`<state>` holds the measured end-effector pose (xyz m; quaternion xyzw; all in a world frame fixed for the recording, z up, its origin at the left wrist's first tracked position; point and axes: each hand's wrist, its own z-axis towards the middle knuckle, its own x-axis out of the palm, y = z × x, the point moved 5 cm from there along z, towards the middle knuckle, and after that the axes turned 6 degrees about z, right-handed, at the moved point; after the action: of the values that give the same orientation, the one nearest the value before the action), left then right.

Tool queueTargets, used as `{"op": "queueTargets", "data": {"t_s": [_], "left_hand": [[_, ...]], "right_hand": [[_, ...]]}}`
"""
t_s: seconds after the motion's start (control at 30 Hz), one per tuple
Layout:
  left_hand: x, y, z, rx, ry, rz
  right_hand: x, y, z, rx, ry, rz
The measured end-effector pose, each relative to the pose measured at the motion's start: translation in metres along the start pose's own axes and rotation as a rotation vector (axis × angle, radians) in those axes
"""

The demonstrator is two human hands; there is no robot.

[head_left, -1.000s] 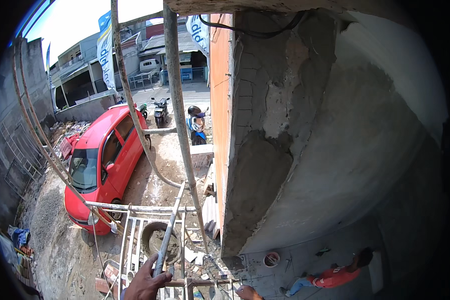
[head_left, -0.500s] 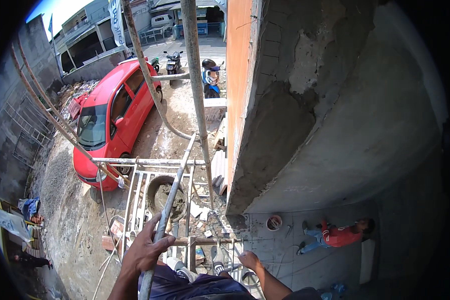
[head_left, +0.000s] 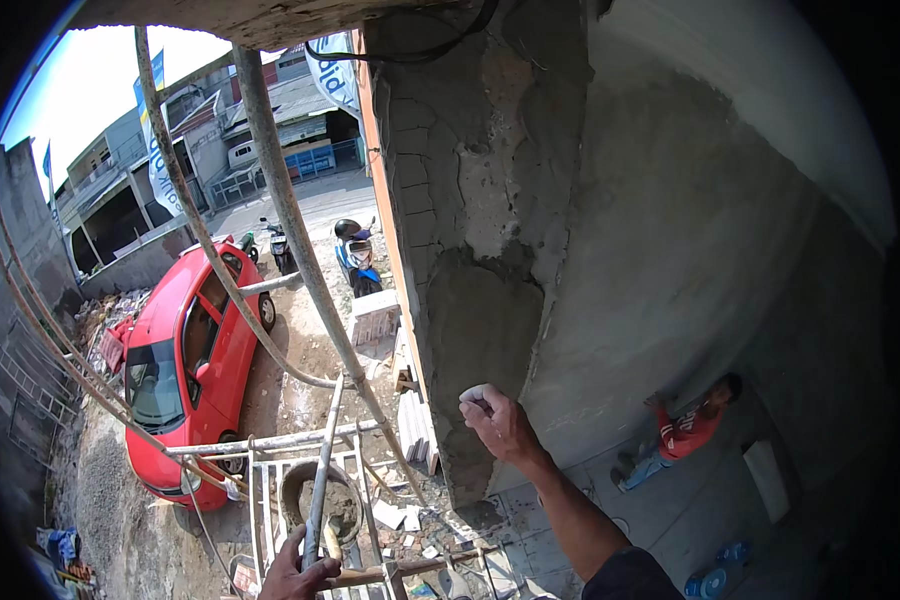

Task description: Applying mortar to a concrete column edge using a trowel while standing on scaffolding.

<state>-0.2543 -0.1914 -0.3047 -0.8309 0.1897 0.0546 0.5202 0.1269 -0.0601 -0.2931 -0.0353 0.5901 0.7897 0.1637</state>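
Note:
My left hand [head_left: 298, 572], at the lower edge, is wrapped round a grey metal scaffold pole [head_left: 324, 465] that slopes up and away. My right hand [head_left: 502, 425] is raised in front of the plastered column [head_left: 485, 325], its fingers curled in. A whitish patch shows at its fingertips; what it holds, if anything, I cannot make out. The column has smooth damp mortar low down and a rough, paler strip higher up. Beyond the left hand stands a round tub [head_left: 292, 492] of grey mortar [head_left: 340, 505], with a pale handle [head_left: 334, 540] at its near side.
Scaffold tubes [head_left: 280, 180] rise on the left. Below are a red car [head_left: 185, 350], parked motorbikes [head_left: 358, 255], stacked slabs [head_left: 410, 430] and rubble. A person in a red top [head_left: 685, 432] is on the floor level at right, beside the grey wall [head_left: 660, 260].
My right hand has risen from low beside my legs to the column's face. The view has tilted up and turned right. My left hand still grips the pole.

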Motion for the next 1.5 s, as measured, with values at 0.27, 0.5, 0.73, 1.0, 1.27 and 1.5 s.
{"op": "queueTargets", "data": {"t_s": [0.27, 0.5, 0.73, 1.0, 1.27, 1.5], "left_hand": [[0.002, -0.011, 0.001, -0.005, -0.009, -0.214], [0.002, -0.011, 0.001, 0.000, -0.039, -0.142], [-0.001, 0.002, 0.000, -0.009, -0.046, -0.130], [-0.001, 0.001, 0.001, -0.010, -0.022, -0.125], [0.000, 0.000, 0.003, 0.006, -0.007, -0.153], [0.000, 0.003, 0.005, -0.043, -0.016, -0.237]], "right_hand": [[-0.082, 0.236, 0.153, -0.656, -0.278, -0.259], [-0.086, 0.277, 0.207, -0.669, -0.377, -0.494], [-0.075, 0.277, 0.220, -0.662, -0.399, -0.572], [-0.091, 0.299, 0.216, -0.578, -0.349, -0.580], [-0.093, 0.303, 0.217, -0.693, -0.412, -0.568], [-0.100, 0.289, 0.214, -0.621, -0.369, -0.450]]}}
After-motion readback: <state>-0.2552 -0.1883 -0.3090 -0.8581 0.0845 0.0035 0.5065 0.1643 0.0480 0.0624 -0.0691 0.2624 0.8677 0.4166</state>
